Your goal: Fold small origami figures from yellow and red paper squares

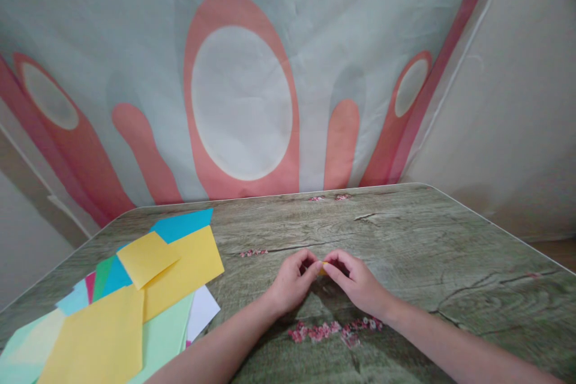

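My left hand [294, 281] and my right hand [356, 281] meet over the middle of the table, thumbs and fingertips close together. Between them they pinch a small yellow piece of paper [323, 270], mostly covered by the fingers. Only a bit of its edge shows, so its folded shape cannot be made out. Both hands are closed on it, just above the wood-patterned table top [405, 252].
At the left lies a spread of coloured paper, with yellow sheets [96, 333], a blue sheet [180, 227], pale green sheets [164, 342] and a white sheet [202, 312]. Printed pink flowers [315, 332] decorate the table. A grey and pink backdrop [315, 60] hangs behind it.
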